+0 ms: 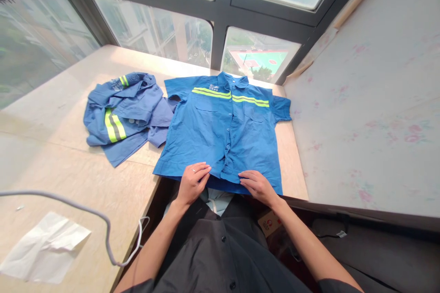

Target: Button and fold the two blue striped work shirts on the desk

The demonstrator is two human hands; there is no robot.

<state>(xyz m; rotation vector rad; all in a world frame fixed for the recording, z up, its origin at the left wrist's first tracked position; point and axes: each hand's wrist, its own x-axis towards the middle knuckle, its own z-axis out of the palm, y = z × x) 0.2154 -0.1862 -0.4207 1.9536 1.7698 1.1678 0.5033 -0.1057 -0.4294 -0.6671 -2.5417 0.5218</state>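
Observation:
A blue short-sleeved work shirt [206, 132] with yellow-green reflective stripes lies spread front side up, its collar toward the window. Its lower hem hangs slightly past the near table edge. My left hand [194, 183], with a ring on one finger, pinches that hem left of the button line. On the other side of the buttons, my right hand [258, 187] grips the hem between thumb and fingers. Left of the shirt lies a crumpled blue garment [134, 105] with similar stripes, touching or partly under the shirt's left sleeve.
The pale wooden table [137, 183] meets a window frame [220, 13] at the back and a flower-patterned wall [360, 100] on the right. A grey cable [85, 213] and a creased white paper [44, 249] lie at the near left. Below the edge sits a cardboard box [270, 223].

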